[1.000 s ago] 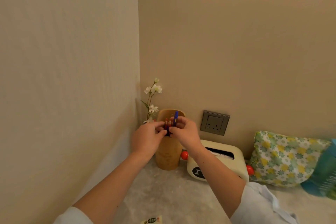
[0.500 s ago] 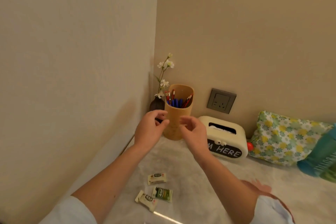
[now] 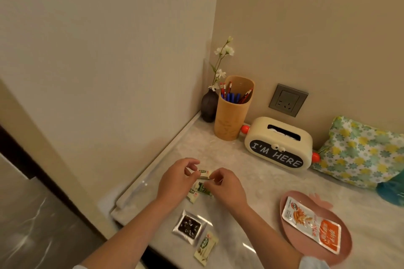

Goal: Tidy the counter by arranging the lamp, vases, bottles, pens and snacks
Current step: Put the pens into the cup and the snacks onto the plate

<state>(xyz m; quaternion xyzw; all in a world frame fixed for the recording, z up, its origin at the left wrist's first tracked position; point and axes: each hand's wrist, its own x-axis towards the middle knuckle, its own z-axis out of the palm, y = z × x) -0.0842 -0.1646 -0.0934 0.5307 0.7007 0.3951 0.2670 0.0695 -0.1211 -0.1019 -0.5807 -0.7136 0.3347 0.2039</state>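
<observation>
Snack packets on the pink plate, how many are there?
1: an orange-and-white snack packet lying lengthwise on the pink plate. Nothing else shows there.

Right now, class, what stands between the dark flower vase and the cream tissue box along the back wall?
In the head view, the tan pen holder, holding red and blue pens, stands between the dark vase and the tissue box.

Head view, down onto counter [image 3: 258, 183]

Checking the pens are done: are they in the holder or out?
In. The pens stand inside the upright holder.
</observation>
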